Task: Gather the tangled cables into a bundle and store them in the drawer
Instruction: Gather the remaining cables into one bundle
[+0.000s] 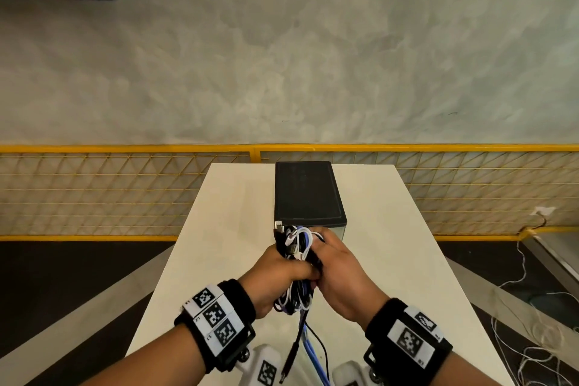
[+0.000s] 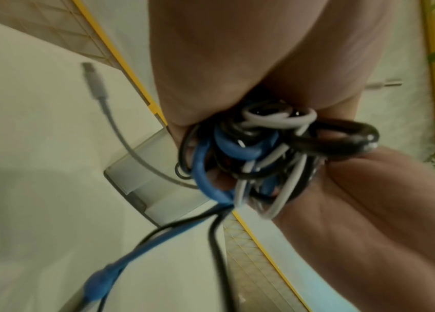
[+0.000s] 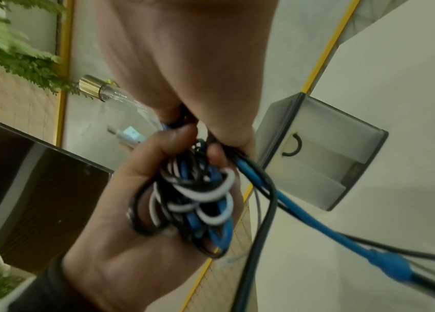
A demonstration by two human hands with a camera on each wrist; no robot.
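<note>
A tangle of black, white and blue cables point(image 1: 297, 247) is held up between both hands, just in front of a small drawer unit point(image 1: 308, 194) with a black top. My left hand point(image 1: 282, 273) grips the bundle from the left with curled fingers. My right hand point(image 1: 338, 269) wraps it from the right. The right wrist view shows the coiled loops point(image 3: 194, 196) lying in the left palm point(image 3: 120, 221). A blue cable end point(image 1: 313, 354) and a black plug point(image 1: 286, 367) hang down loose. The drawer front point(image 3: 317, 152) with its small handle sits flush in the unit.
The unit stands on a white table point(image 1: 225, 229) that ends at a yellow mesh fence point(image 1: 125, 191). White wires point(image 1: 532, 338) lie on the dark floor to the right. A grey plug point(image 2: 93, 76) dangles from the bundle.
</note>
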